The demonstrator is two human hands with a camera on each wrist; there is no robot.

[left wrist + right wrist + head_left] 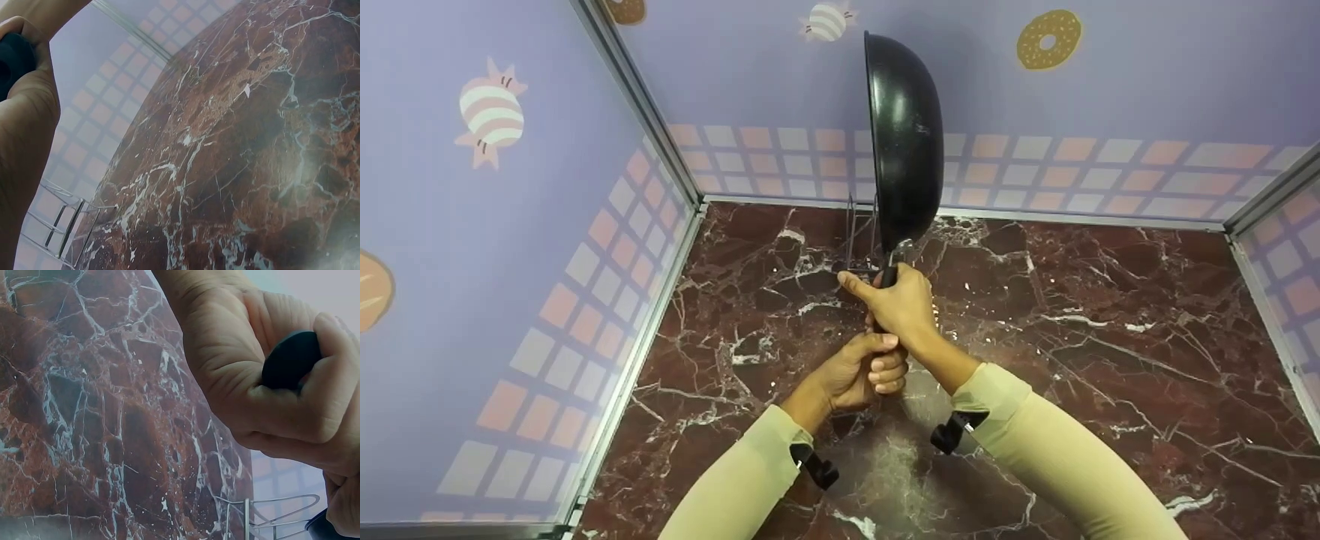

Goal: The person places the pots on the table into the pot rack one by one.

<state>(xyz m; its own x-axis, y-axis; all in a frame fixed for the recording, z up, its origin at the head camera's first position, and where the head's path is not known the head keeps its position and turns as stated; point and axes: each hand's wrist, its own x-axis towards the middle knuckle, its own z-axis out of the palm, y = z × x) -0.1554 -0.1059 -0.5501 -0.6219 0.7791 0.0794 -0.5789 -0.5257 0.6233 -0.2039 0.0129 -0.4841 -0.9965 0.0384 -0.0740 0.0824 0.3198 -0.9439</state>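
Black pan [911,142] is held sideways before the patterned wall [997,90], its rim facing left; I see a wire rack [246,517] beside its lower edge, and the marble top [1110,345] gives open room at both sides. The left hand [861,369] curls its fingers round the handle [889,276] end, while the right hand [903,304] grips nearer the pan.

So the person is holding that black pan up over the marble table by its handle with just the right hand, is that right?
Not quite: both hands are on it. The head view shows the right hand gripping the handle near the pan and the left hand gripping it lower down, over the marble table.
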